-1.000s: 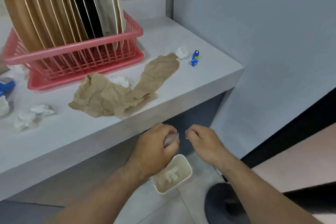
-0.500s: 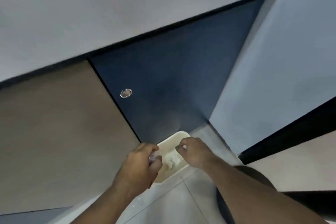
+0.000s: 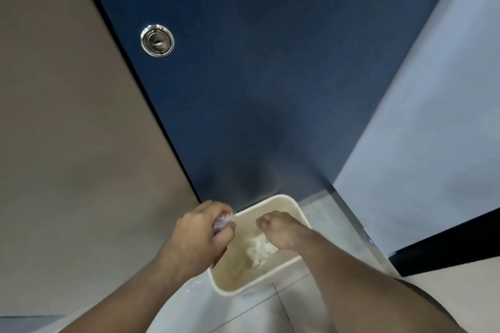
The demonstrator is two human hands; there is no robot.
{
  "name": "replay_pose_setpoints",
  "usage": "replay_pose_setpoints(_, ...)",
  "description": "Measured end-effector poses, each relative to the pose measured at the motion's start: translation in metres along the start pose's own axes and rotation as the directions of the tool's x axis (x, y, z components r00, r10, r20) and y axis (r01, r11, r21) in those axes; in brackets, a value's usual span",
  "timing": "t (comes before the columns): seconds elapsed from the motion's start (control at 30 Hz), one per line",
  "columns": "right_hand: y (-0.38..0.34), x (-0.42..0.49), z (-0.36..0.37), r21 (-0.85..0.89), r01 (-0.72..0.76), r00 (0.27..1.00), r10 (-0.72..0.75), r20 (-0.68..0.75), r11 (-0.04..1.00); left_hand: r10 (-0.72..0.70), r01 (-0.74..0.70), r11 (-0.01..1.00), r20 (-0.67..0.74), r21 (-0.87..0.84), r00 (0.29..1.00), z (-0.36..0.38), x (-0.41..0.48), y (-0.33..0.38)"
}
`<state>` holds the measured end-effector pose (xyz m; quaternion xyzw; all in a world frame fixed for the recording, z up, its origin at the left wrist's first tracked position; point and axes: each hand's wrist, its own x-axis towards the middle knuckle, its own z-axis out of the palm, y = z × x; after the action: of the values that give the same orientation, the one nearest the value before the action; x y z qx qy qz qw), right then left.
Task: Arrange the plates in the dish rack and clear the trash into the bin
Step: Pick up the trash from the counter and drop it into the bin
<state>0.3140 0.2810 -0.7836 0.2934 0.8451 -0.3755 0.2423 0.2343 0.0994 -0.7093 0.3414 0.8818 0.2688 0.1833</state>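
Just right of the left hand (image 3: 200, 235), which grips a crumpled wrapper (image 3: 223, 220), the bin (image 3: 270, 199) likely awaits a shift-over and release; whether the right hand (image 3: 280, 230), fingers bunched, holds anything is unclear.

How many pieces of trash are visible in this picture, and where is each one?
2: a clear wrapper gripped in the left hand, and crumpled white paper in the bin, below the right hand. The paper may be several pieces; the right hand may hide more.

Cream bin (image 3: 273, 277) (white trash (image 3: 261, 250)), navy door (image 3: 243, 76).
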Motion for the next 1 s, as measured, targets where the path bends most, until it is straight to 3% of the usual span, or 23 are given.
replay_pose_setpoints(0.17, 0.009, -0.005, -0.022, 0.131, 0.019, 0.993, -0.003, -0.12, 0.991, 0.061, -0.061, 0.998, -0.024, -0.03, 0.998, 0.019, 0.013, 0.008)
replay_pose_setpoints(0.4, 0.017, -0.032, -0.042, 0.341, 0.101, 0.963, -0.006, -0.269, 0.935, 0.268, -0.249, 0.95, -0.085, 0.187, 0.96, 0.081, 0.03, 0.01)
replay_pose_setpoints(0.47, 0.017, -0.041, -0.049, 0.331, 0.133, 0.954, -0.03, -0.299, 0.934, 0.298, -0.288, 0.906, 0.014, 0.31, 0.954, 0.099, 0.035, 0.005)
replay_pose_setpoints(0.53, 0.018, -0.045, -0.054, 0.305, 0.162, 0.941, -0.054, -0.335, 0.938, 0.208, -0.254, 0.858, 0.151, 0.446, 0.966, 0.112, 0.034, 0.003)
replay_pose_setpoints(0.6, 0.017, -0.049, -0.061, 0.309, 0.192, 0.926, -0.068, -0.37, 0.931, 0.139, -0.225, 0.824, 0.199, 0.52, 0.97, 0.115, 0.03, 0.0)
replay_pose_setpoints(0.77, 0.003, -0.069, -0.078, 0.247, 0.185, 0.92, -0.079, -0.385, 0.951, 0.144, -0.247, 0.793, 0.223, 0.556, 0.964, 0.08, 0.023, 0.006)
replay_pose_setpoints(1.0, -0.074, -0.151, -0.144, 0.234, 0.196, 0.912, -0.09, -0.4, 0.952, 0.219, -0.231, 0.856, 0.081, 0.463, 0.972, -0.057, 0.004, 0.083)
